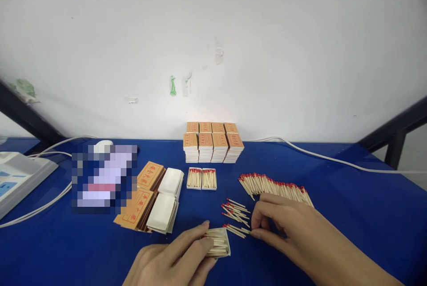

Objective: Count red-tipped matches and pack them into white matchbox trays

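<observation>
A small white matchbox tray (224, 242) with matchsticks in it is in the grip of my left hand (176, 257), whose fingers lie over the tray and partly cover the sticks. Just right of it, my right hand (283, 223) pinches the pale end of a matchstick (246, 231) between thumb and forefinger. That stick lies by a few loose red-headed matches (236, 211) on the blue table. Beyond my right hand spreads a long row of matches (271, 184), partly hidden by the hand.
Two filled trays (202, 179) sit side by side mid-table. Behind them stand stacked matchboxes (213, 143) against the wall. Flat orange sleeves (143, 206) and white empty trays (163, 211) lie on the left, near a blurred-out device (110, 175), a power strip (20, 175) and cables.
</observation>
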A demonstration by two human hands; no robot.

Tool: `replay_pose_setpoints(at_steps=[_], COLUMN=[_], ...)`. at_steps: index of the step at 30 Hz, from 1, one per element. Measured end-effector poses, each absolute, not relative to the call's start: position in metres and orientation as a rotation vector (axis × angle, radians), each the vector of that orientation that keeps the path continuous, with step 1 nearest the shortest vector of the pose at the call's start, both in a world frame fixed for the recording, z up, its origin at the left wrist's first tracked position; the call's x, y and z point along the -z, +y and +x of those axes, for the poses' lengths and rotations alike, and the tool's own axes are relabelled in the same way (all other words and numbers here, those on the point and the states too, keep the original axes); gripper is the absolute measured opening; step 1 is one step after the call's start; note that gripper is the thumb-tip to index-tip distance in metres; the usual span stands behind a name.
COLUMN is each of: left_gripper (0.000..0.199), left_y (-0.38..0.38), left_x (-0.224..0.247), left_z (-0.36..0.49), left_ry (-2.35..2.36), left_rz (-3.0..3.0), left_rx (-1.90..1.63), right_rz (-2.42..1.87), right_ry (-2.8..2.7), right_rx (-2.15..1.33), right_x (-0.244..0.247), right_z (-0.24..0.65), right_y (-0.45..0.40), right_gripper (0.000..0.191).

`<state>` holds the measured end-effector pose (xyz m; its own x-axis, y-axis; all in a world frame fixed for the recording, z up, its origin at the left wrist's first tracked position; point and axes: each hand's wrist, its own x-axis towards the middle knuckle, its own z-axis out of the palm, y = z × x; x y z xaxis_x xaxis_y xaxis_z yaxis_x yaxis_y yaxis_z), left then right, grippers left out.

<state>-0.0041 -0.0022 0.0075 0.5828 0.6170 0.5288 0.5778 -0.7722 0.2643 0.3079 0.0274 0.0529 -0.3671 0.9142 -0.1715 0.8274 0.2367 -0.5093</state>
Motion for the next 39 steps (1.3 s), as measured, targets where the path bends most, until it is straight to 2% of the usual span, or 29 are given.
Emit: replay_pose_setpoints(at_steps=[8,16,25,31,36,39], left_gripper=[0.021,0.023,0.031,0.028,0.028,0.027], left_y=[-0.001,-0.003,-0.004,-0.004,-0.003,-0.002], left_x=[-0.007,-0.005,-0.007,-0.006,-0.007,-0.007], left_z=[-0.003,-0.004,-0.003,-0.004,-0.003,-0.003], left_ry=[1.047,1.053,1.092,1.090,1.093,1.093], left_rz=[2.720,2.729,2.703,2.717,2.713,2.717], left_rx=[-0.930,-0.937,-0.903,-0.896,-0.890,-0.906], right_rz=[-1.648,-1.650,-1.758,-1.739,-1.584,-1.543], right_ry=[-2.330,-2.376,-2.223,-2.127,-1.988,-1.924], right_rx=[-0.729,-0.836,-0.816,-0.831,-0.765,-0.838], right_x=[-0.053,-0.057,-0.064,-0.066,-0.063,-0.065], right_z=[0.314,0.313,0.314,0.304,0.304,0.301], right_y=[0.029,0.027,0.020,0.024,0.024,0.024], right_gripper=[0.016,0.018,0.015,0.016,0.036,0.023])
